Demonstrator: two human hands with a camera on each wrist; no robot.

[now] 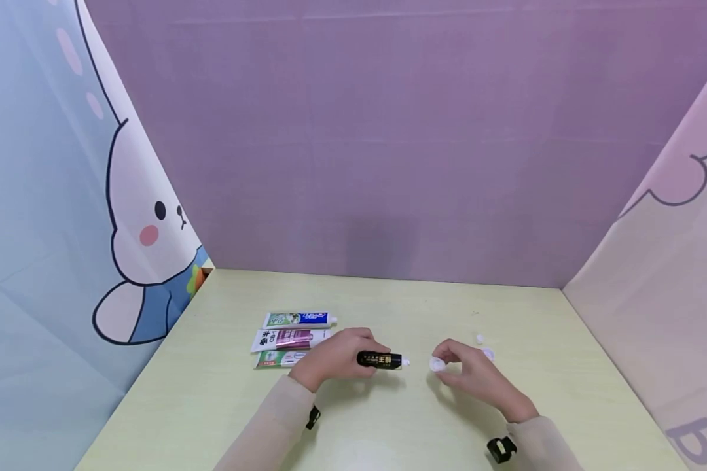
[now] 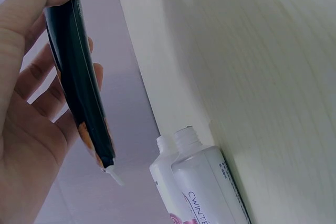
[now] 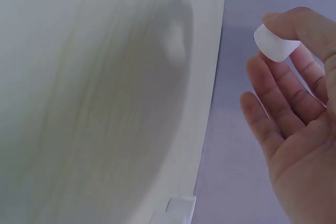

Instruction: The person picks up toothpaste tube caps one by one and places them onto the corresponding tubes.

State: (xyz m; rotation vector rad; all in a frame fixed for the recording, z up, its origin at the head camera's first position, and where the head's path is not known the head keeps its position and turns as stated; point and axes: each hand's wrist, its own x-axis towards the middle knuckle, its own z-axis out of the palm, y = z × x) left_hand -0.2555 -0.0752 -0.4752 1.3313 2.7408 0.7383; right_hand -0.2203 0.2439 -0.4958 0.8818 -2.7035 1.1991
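My left hand (image 1: 347, 354) grips a black toothpaste tube (image 1: 379, 360) at its tail end, thumb on one side and fingers on the other. In the left wrist view the tube's bare white nozzle (image 2: 114, 176) points away from the palm. To the right, across a short gap, my right hand (image 1: 478, 374) pinches a white cap (image 3: 275, 44) between thumb and fingers. The head view shows the cap's round open side turned toward the black tube. Beside the left hand lie a green-and-blue toothpaste tube (image 1: 298, 320), a white-and-purple one (image 1: 291, 339) and a green-and-white one (image 1: 278, 358).
Behind the right hand, a small white cap (image 1: 480, 339) and a larger whitish cap (image 1: 488, 354) lie on the pale table (image 1: 400, 425). A purple backdrop (image 1: 389, 144) rises at the far edge, with printed cloth on both sides.
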